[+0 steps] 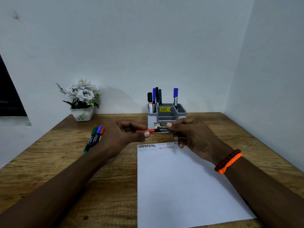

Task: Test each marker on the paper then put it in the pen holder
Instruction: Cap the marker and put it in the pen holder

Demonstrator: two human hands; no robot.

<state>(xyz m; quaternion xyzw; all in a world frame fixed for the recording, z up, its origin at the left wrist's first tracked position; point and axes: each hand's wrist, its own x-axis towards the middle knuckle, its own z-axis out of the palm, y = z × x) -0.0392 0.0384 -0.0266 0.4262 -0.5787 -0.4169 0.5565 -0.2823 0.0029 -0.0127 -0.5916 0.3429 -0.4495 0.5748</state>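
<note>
Both hands meet above the far edge of the paper (pixel 184 183), holding one red marker (pixel 152 130) level between them, just in front of the pen holder (pixel 166 116). The left hand (pixel 122 134) curls its fingers around the red cap end, thumb pressed against it, while the right hand (pixel 192 135) pinches the dark barrel with thumb on top and fingers wrapped below. Whether the cap is seated or partly pulled away cannot be told. The grey pen holder stands at the back of the wooden table (pixel 49 170), against the wall; its left compartment carries four upright markers (pixel 154 99) with black, blue and green caps, and its right compartment holds a single blue marker (pixel 175 97). A yellow price sticker (pixel 165 109) sits on its inner divider. Left of the left hand, three markers (pixel 94 139) with green, blue and red caps lie bunched together on the wood. The sheet shows short zigzag scribbles (pixel 158 146) along its top edge in dark, red, greenish and blue ink. A beaded bracelet and an orange band (pixel 228 162) circle the right wrist. A pot of white flowers (pixel 81 99) stands at the table's far left corner.
</note>
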